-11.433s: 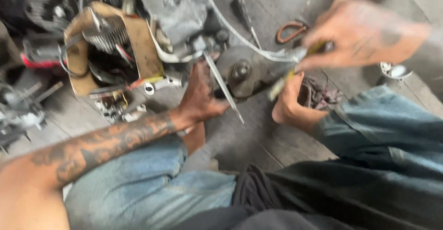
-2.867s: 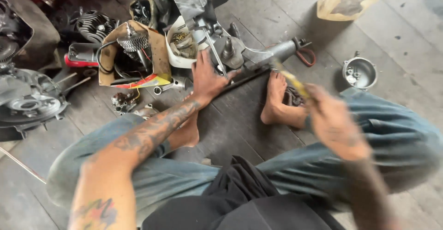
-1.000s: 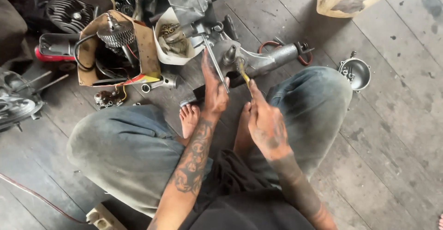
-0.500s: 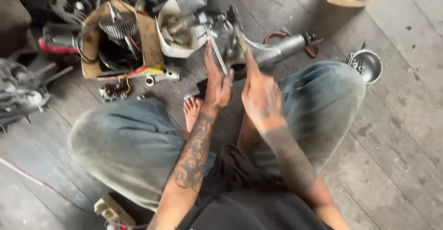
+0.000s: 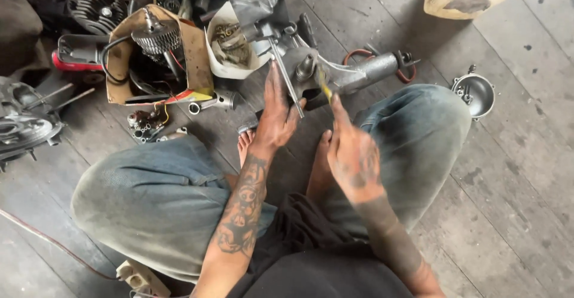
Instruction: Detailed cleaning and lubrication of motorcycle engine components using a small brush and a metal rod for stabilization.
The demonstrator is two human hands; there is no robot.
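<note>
Cardboard box (image 5: 194, 52) left of engine casing (image 5: 335, 73): holds finned gear, wires. Left hand (image 5: 276, 118) fingers grip metal rod (image 5: 286, 78); right hand (image 5: 353, 151) pinches yellow-handled tool (image 5: 323, 84). Dark plank floor (image 5: 508, 172).

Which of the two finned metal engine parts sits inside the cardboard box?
The small round finned metal part, upright in the open brown cardboard box. The dark finned cylinder lies outside, on the floor behind the box, upper left.

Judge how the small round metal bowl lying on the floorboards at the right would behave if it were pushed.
The metal bowl looks thin-walled, so probably light and quick to slide on the floorboards. It lies tilted, so it might rock or roll. Its side fittings would likely stop a full roll.
</note>
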